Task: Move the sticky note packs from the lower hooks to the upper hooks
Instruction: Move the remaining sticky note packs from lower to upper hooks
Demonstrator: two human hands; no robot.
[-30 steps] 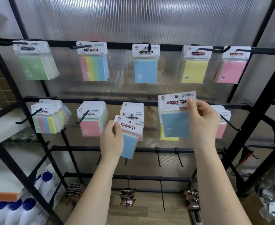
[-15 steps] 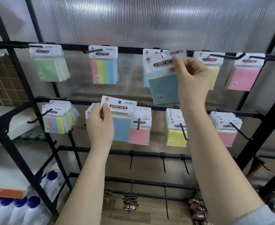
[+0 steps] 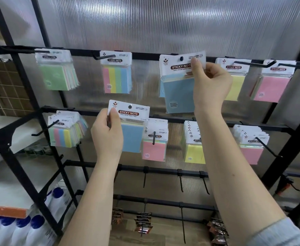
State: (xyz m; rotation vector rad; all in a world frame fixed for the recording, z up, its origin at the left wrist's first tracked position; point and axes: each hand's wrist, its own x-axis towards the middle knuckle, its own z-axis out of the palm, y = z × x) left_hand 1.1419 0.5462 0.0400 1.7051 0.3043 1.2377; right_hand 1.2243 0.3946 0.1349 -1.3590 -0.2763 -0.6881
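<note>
Head view, right hand: the right hand [image 3: 210, 86] pinches the white header card of a blue sticky note pack [image 3: 179, 86] at upper centre, its hole already over the tip of an upper hook [image 3: 181, 58].
Head view, left hand: the left hand [image 3: 107, 134] grips a second blue pack [image 3: 130, 128] by its header's left edge, at centre frame, between the two rails and off any hook.
Lower hooks: stacks of pink [image 3: 153, 148], yellow [image 3: 194, 150] and striped packs [image 3: 66, 134] hang there.
Handling: I judge the packs light, with a slick film wrap; the stiff header card beside the hole is the place to hold.
</note>
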